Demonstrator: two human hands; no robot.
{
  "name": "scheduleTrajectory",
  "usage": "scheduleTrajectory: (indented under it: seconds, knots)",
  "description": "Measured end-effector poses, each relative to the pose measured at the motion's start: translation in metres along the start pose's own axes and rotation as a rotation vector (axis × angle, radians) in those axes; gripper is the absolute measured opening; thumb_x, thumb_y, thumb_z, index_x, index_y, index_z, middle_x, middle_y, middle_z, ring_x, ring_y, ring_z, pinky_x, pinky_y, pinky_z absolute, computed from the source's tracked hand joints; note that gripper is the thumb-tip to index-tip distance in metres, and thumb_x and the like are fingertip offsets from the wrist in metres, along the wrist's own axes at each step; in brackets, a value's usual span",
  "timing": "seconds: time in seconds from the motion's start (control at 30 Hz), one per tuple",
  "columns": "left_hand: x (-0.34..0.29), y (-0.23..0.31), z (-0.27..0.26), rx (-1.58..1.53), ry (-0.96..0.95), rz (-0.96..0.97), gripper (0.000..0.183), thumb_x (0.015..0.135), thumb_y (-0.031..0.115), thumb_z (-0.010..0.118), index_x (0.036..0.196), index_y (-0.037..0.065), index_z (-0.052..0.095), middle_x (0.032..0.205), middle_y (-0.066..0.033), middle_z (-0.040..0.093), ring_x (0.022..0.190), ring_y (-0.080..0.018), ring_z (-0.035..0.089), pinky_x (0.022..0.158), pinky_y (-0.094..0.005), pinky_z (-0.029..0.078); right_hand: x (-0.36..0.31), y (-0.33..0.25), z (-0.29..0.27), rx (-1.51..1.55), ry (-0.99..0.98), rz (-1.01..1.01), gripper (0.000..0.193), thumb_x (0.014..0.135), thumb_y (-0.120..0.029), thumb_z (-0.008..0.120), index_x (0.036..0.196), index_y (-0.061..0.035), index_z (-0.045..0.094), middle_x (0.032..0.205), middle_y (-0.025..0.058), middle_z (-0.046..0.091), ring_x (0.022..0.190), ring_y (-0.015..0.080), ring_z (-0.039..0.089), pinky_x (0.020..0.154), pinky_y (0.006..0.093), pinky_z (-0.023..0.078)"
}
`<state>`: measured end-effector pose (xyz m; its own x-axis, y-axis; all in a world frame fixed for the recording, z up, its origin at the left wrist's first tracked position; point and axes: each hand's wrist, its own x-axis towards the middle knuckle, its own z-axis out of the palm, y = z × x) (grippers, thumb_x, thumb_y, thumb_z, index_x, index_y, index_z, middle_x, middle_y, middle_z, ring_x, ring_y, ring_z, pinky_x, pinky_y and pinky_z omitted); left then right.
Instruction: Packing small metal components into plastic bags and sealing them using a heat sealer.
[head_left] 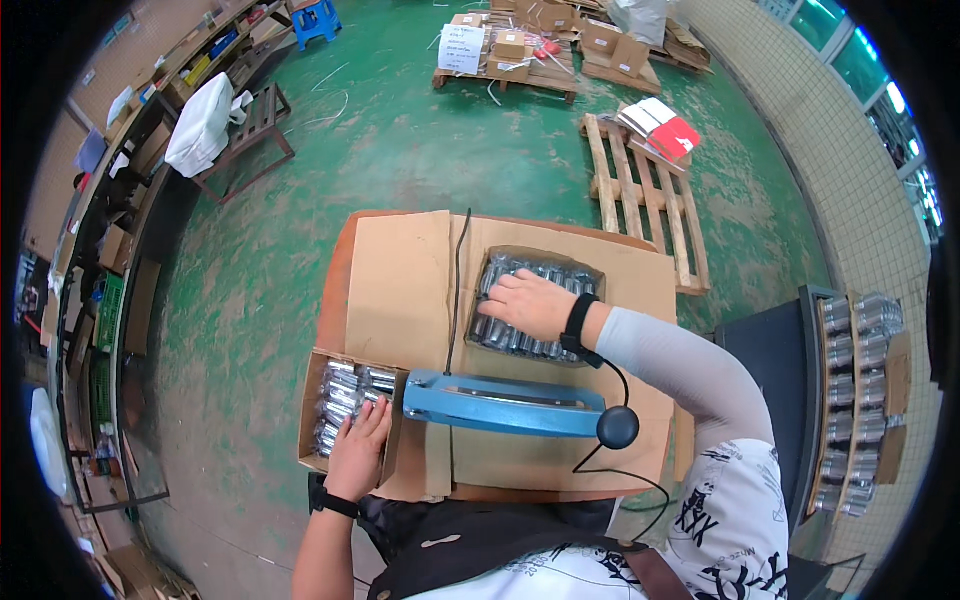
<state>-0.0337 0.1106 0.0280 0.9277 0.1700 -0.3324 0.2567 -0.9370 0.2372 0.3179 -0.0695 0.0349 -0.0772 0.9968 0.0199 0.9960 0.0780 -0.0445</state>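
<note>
My left hand [363, 445] lies over the right side of a small open cardboard box [308, 428], its fingers stretched out onto shiny silver metal cylinders [338, 385]. My right hand [535, 303] reaches into a second cardboard box [500, 252], farther off and to the right. That box holds rows of metal cylinders in clear plastic wrapping [570, 275]. The right fingers are spread and bent down onto the wrapped cylinders, with the fingertips partly hidden; I see no piece lifted in either hand. A black band circles each wrist.
A blue metal frame tool [500, 406] with a black ball knob [617, 428] lies between the boxes on the cardboard-covered table [400, 270]. A black cable [459, 290] crosses it. Right stands a rack of wrapped cylinders [840, 400]; beyond are a wooden pallet [650, 200] and a bench [255, 140].
</note>
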Motion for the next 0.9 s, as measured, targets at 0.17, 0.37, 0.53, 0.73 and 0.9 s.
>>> scheduleTrajectory:
  seconds: [0.17,0.37,0.53,0.73,0.9]
  knots:
    - [0.000,-0.001,0.001,-0.031,0.018,-0.010,0.065,0.084,0.002,0.049,0.148,0.009,0.036,0.155,-0.0074,0.034,0.142,-0.0272,0.034,0.113,-0.0493,0.028,-0.006,-0.001,-0.007,0.076,-0.091,0.020,0.014,0.076,-0.015,0.066,0.090,-0.0128,0.065,0.098,0.0022,0.057,0.099,0.0204,0.053,0.083,0.0357,0.040]
    - [-0.002,0.001,-0.003,-0.026,0.037,-0.012,0.063,0.085,0.006,0.052,0.146,0.009,0.038,0.154,-0.0074,0.035,0.140,-0.0266,0.036,0.112,-0.0485,0.030,0.000,-0.007,-0.008,0.181,-0.084,0.093,0.031,0.066,-0.011,0.073,0.094,-0.0085,0.062,0.097,0.0069,0.060,0.101,0.0267,0.056,0.086,0.0400,0.043]
    - [0.000,-0.001,0.006,-0.005,0.097,0.002,0.061,0.087,0.011,0.052,0.146,0.012,0.039,0.154,-0.0060,0.036,0.140,-0.0236,0.038,0.113,-0.0466,0.030,0.009,-0.020,-0.017,0.052,-0.190,0.178,0.034,0.065,-0.011,0.075,0.092,-0.0032,0.058,0.091,0.0129,0.066,0.094,0.0302,0.062,0.082,0.0415,0.046]
    - [-0.003,0.001,0.002,-0.008,0.087,-0.019,0.060,0.087,0.011,0.052,0.146,0.012,0.040,0.154,-0.0048,0.036,0.140,-0.0230,0.038,0.112,-0.0470,0.030,-0.009,-0.020,-0.010,0.050,-0.206,0.348,0.023,0.069,-0.010,0.072,0.086,-0.0022,0.059,0.077,0.0124,0.065,0.081,0.0316,0.064,0.076,0.0411,0.049]
    - [-0.005,-0.001,0.005,-0.040,0.104,-0.027,0.061,0.085,0.009,0.051,0.146,0.012,0.040,0.155,-0.0045,0.036,0.140,-0.0227,0.038,0.113,-0.0470,0.030,-0.001,-0.015,-0.016,0.030,0.017,0.195,0.019,0.065,-0.004,0.068,0.084,-0.0055,0.065,0.089,0.0112,0.061,0.093,0.0292,0.058,0.081,0.0386,0.049]
